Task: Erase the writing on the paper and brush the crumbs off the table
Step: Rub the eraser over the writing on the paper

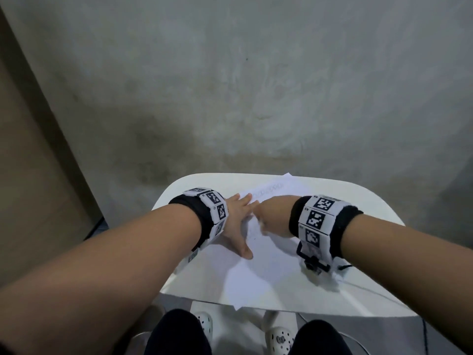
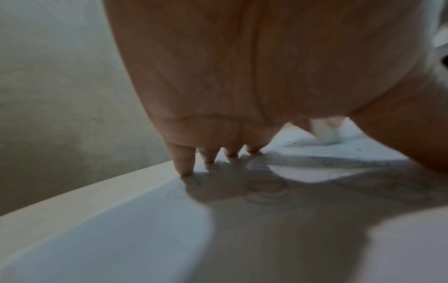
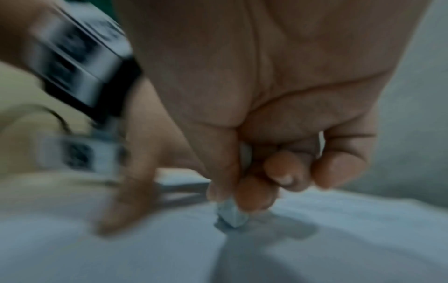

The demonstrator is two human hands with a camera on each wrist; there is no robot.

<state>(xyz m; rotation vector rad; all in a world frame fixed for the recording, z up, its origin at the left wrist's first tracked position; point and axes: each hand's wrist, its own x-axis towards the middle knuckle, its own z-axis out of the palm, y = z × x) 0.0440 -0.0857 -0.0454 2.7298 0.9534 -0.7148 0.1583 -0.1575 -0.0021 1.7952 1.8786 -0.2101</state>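
A white sheet of paper (image 1: 266,262) lies askew on the small white table (image 1: 363,201). Faint pencil writing (image 1: 267,188) shows near its far end, and loops of it (image 2: 264,189) appear in the left wrist view. My left hand (image 1: 236,221) lies flat with spread fingers (image 2: 184,162) pressing the paper's left side. My right hand (image 1: 271,219) pinches a small white eraser (image 3: 230,214) between thumb and fingers, its tip on the paper just right of the left hand. A few dark crumbs (image 2: 294,142) lie on the sheet by the eraser (image 2: 326,134).
The table's near edge (image 1: 281,307) overhangs my knees and white clogs (image 1: 277,338). A thin cable (image 1: 368,290) runs from the right wristband over the table's right side. Grey concrete floor (image 1: 256,85) surrounds the table; a tan panel (image 1: 28,162) stands at left.
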